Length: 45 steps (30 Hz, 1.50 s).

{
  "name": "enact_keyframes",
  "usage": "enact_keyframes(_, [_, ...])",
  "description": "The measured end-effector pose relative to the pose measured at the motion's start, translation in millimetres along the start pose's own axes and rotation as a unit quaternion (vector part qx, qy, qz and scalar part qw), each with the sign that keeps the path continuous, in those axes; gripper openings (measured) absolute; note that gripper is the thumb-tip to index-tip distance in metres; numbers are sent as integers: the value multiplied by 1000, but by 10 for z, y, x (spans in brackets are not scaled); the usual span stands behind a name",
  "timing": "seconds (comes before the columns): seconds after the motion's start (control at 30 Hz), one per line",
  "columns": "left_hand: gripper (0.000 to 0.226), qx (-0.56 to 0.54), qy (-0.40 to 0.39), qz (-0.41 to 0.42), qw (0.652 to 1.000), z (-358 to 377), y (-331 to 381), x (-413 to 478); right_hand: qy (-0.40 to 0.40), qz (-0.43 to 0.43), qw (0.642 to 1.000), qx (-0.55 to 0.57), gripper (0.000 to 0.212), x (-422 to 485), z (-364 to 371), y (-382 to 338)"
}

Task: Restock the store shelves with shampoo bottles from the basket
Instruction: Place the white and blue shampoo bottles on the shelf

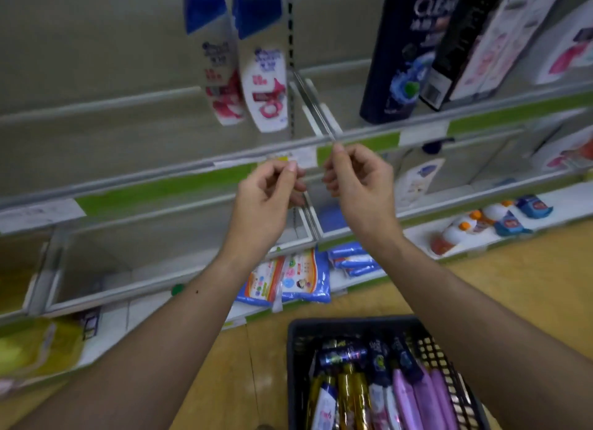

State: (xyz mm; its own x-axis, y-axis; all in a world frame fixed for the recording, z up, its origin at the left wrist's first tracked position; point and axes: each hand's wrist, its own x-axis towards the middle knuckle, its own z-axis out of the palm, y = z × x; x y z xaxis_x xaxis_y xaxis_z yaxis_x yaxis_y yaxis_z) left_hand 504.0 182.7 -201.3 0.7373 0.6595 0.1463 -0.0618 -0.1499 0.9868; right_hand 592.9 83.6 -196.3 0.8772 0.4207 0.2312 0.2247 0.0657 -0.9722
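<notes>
Fingers (290, 169) of the left hand (266, 192) are curled, thumb and forefinger pressed together at the small white price label (305, 156) on the green-and-white shelf edge strip (160, 185). The right hand (359, 179) is bunched the same way just to the right, its fingertips (337, 148) at the near end of the thin metal shelf divider (316, 108). The whole view is blurred, so I cannot tell whether either pinch holds anything.

The black plastic mesh basket (353, 322) on the near yellow floor (513, 285) is cut off by the bottom edge. It holds lying shampoo bottles (407, 397), lilac, gold, white and dark, packed side by side.

On the far shelf above the hands stand two white bottles with blue caps (266, 86) left of the divider and a tall dark blue bottle (404, 60) right of it, their tops cut off. The two hands are near each other, not touching.
</notes>
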Motion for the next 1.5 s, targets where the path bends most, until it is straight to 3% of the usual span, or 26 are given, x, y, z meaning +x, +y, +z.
enact_keyframes(0.17, [21,27,-57,-94,994,311,-741,-617,-6,113,994,-12,41,-584,-554,681])
enact_keyframes(0.43, [16,104,-125,-222,961,709,-2020,-1428,-8,303,952,-45,29,-1575,-1218,1845])
enact_keyframes(0.9, [18,250,-264,-372,854,972,-4062,-2667,-20,442,892,-87,18,-2878,-1514,3606])
enact_keyframes(1.13, [39,362,-285,-393,796,1019,-4840,-2997,-34,507,853,-116,25,-3242,-1616,4294])
enact_keyframes(1.27, [64,437,-284,-423,741,1036,-5199,-3168,-27,562,812,-153,29,-3416,-1733,4657])
enact_keyframes(1.37, [77,466,-288,-453,703,1088,-5338,-3313,-31,573,802,-164,35,-3525,-1827,4811])
enact_keyframes(1.5, [83,523,-288,-417,686,1159,-5439,-3426,-47,589,790,-164,36,-3611,-1911,4923])
